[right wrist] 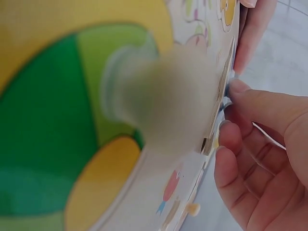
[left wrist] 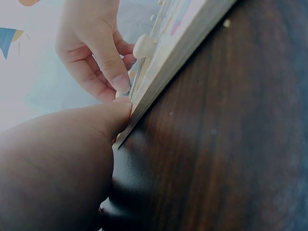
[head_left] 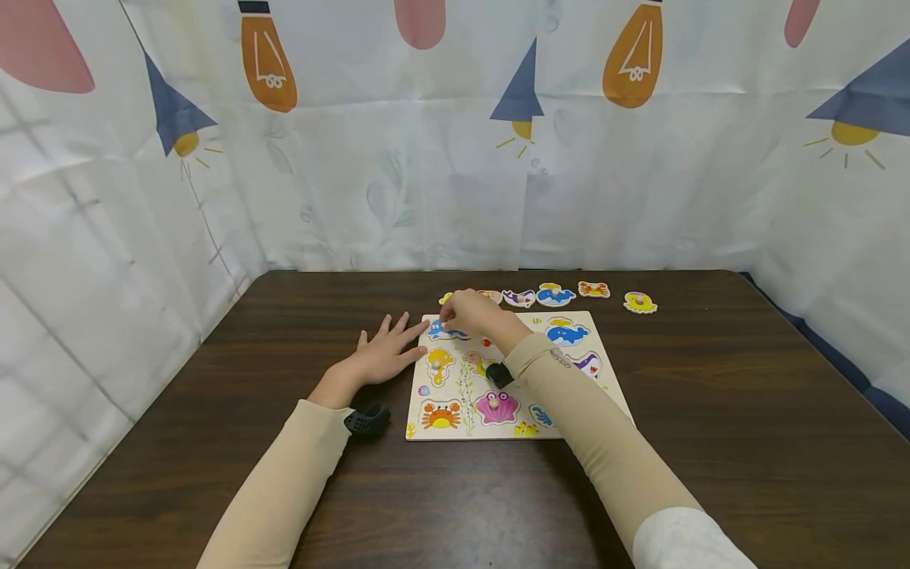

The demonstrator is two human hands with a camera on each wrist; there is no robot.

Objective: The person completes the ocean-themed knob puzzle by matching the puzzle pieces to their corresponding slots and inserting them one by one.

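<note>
A wooden peg puzzle board [head_left: 415, 427] with sea animal pictures lies on the table. At its upper left corner my right hand [head_left: 472, 312] pinches a blue puzzle piece [head_left: 446, 332] between thumb and fingers, right over the board; much of the piece is hidden by the hand. My left hand [head_left: 380, 356] lies flat with fingers spread, its thumb and index fingertip at the board's left edge. Below the right hand, a yellow seahorse piece [head_left: 439, 370] with a knob sits in the board. A pink shell piece [head_left: 498, 407] sits near the bottom edge.
Behind the board lie loose pieces: a purple-and-white one [head_left: 519, 298], a blue whale [head_left: 554, 295], an orange crab [head_left: 593, 290] and a yellow one [head_left: 641, 303]. The right forearm crosses the board's right side. A patterned curtain [head_left: 455, 190] stands behind the dark table [head_left: 725, 411].
</note>
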